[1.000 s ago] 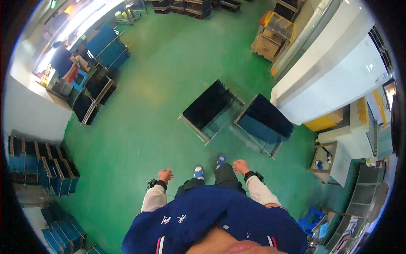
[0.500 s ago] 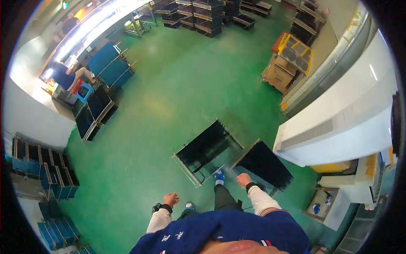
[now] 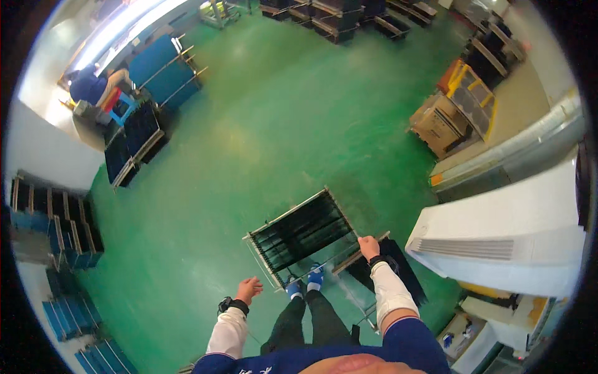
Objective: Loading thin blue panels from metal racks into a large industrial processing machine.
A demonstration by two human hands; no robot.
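A rectangular rack (image 3: pixel 302 232) with a pale frame and rows of thin black pieces stands on the floor just in front of my feet. At its right corner my right hand (image 3: pixel 369 248) is closed, with the fingers on the end of the frame rail. My left hand (image 3: pixel 249 289) holds nothing, its fingers loosely curled and apart, a little to the left of the rack's near left corner. To the right, partly behind my right forearm, stands a second rack (image 3: pixel 403 268) with a dark filling. Both my wrists carry dark bands.
Green floor (image 3: pixel 249 143) surrounds the racks. A white cabinet-like unit (image 3: pixel 498 249) stands at the right, with cardboard boxes (image 3: pixel 436 124) beyond it. Stacked racks (image 3: pixel 59 218) line the left wall. At the far left a person (image 3: pixel 90 86) sits by a lit bench.
I have stepped closer to the front rack, both feet now at its near side. My right hand has come to the rack's right corner. My left hand has moved toward the near left corner.
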